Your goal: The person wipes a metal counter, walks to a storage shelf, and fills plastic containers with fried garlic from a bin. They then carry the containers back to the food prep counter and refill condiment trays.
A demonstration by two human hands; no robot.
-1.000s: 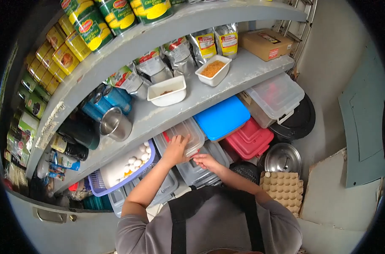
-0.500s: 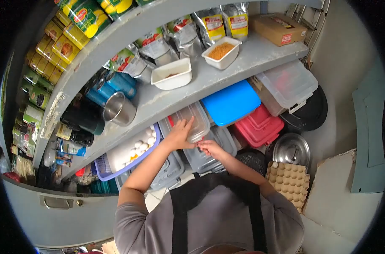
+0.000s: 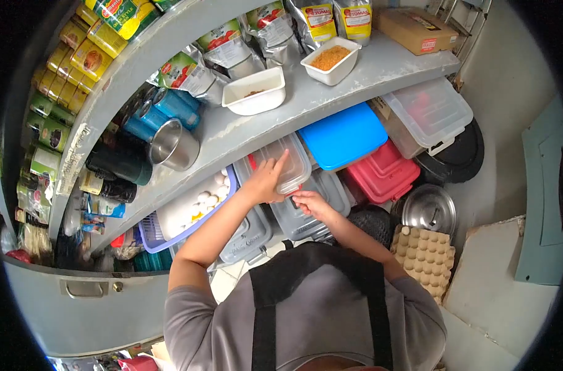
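Note:
My left hand (image 3: 265,181) lies on the near-left part of a clear-lidded container (image 3: 292,162), its fingers spread and the index finger pointing up over the lid. At the container's near corner, by a small red piece, my right hand (image 3: 310,203) has its fingers curled together; what they hold, if anything, is too small to tell. Below the container is a grey-lidded bin (image 3: 322,213). A purple basket (image 3: 233,179) with white eggs (image 3: 208,201) stands to the left, and a blue lid (image 3: 342,136) is just to the right.
Above is a grey shelf (image 3: 219,141) with white tubs (image 3: 254,93), a steel cup (image 3: 174,146), foil pouches and a cardboard box (image 3: 417,29). To the right are a red bin (image 3: 383,173), a steel lid (image 3: 429,209) and egg trays (image 3: 422,260).
The camera view has shifted, so shelf and bins appear higher and slightly further right. My left index finger stands out more from the other fingers. Both hands remain at the same container.

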